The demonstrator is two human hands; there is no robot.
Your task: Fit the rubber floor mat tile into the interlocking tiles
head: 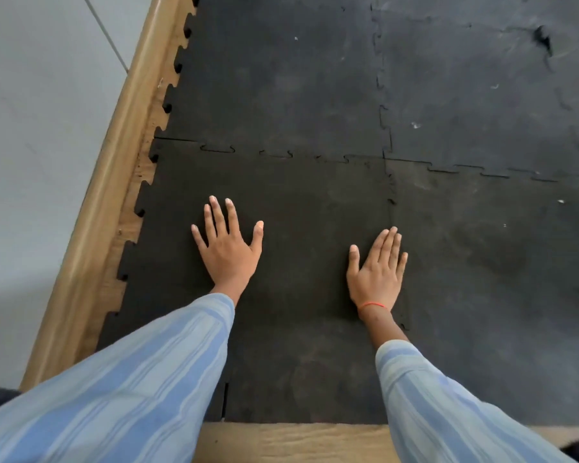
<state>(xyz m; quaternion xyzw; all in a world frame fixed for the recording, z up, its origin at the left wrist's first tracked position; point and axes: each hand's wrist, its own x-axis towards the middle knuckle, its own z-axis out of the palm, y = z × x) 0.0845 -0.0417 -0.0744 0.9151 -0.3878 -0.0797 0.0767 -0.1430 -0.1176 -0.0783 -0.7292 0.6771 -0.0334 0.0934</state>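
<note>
Black rubber floor mat tile [298,262] lies flat in the near left corner of the interlocking tiles [448,95], beside a wooden border [114,162]. Left hand [229,252] and right hand [378,275] press on it palms down, fingers spread, grasping nothing.

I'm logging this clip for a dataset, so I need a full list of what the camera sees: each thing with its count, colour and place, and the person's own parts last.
near-left tile: one, black rubber, under both hands, toothed edges
neighbouring tiles: at least three, black to dark grey, ahead and to the right, joined along jigsaw seams
wooden border: one, light brown, running along the mat's left side
wall: pale grey, far left
bare floor: tan, bottom edge
wrist thread: one, orange, right wrist
sleeves: two, blue-striped
left hand: flat, fingers spread
right hand: flat, by the tile's right seam
</note>
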